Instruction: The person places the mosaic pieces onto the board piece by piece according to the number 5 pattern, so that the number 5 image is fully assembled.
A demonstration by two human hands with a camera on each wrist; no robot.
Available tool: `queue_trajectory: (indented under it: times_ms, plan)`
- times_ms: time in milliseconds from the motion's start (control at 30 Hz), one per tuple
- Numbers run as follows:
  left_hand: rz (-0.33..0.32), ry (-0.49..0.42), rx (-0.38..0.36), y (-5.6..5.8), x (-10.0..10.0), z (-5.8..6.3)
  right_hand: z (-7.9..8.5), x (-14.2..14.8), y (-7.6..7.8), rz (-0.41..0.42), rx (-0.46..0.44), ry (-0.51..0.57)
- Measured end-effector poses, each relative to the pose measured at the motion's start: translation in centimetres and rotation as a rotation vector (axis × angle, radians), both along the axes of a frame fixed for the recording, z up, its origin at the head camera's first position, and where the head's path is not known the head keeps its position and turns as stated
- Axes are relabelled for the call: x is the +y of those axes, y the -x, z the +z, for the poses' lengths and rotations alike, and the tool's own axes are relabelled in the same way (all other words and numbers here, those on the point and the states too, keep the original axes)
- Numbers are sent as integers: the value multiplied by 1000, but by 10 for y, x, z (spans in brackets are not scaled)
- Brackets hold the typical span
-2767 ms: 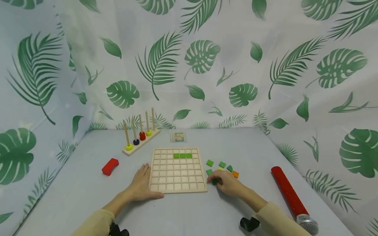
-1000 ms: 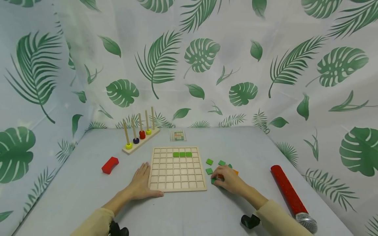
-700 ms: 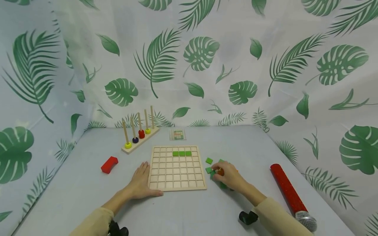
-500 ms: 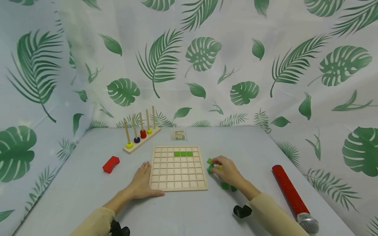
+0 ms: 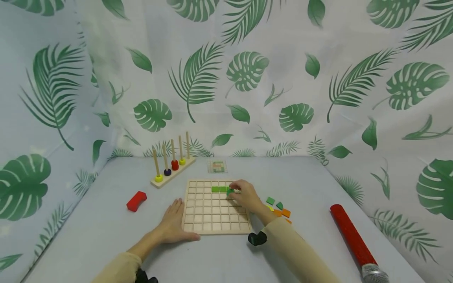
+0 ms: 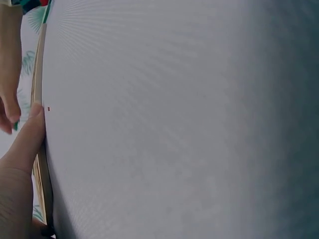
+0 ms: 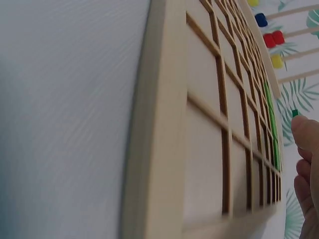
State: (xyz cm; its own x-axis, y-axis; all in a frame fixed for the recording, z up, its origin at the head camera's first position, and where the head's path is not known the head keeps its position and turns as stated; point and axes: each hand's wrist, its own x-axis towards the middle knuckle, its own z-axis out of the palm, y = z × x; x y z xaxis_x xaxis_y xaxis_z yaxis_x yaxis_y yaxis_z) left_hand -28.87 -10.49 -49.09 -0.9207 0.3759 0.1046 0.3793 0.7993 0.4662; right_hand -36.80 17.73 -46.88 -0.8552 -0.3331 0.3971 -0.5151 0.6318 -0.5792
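My right hand (image 5: 247,196) is over the back right of a wooden grid board (image 5: 205,232), pinching a small green tile (image 5: 230,191) between thumb and fingertips. In the right wrist view, the edge of this green tile (image 7: 295,113) pokes out beside the thumb. A row of bright green tiles (image 5: 218,189) fills cells just left of the fingertips; the hand covers the cells at its right end. My left hand (image 5: 173,225) lies with fingers extended along the board's left side, its thumb (image 6: 27,134) against the front edge.
Loose green, yellow and orange tiles (image 5: 286,213) lie right of the board, partly behind the right forearm. A pattern card (image 5: 217,166), a peg stand with beads (image 5: 174,173), a red arch block (image 5: 136,201) and a red microphone (image 5: 352,236) are around.
My right hand has gone from the loose tiles leftward and back to over the board, carrying a green tile. The left hand has stayed at the board's side.
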Motion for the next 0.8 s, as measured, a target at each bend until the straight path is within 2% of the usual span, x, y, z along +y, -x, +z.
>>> queue_trajectory:
  times_ms: [267,500,800]
  plan:
    - [1,18,-23,1,2,-5,-5,-31,18,10,-49,-52]
    - [1,17,-19,4,1,-5,-8,-50,31,32,-41,-87]
    - [10,34,-11,5,-2,-7,-9,-77,35,55,-71,-143]
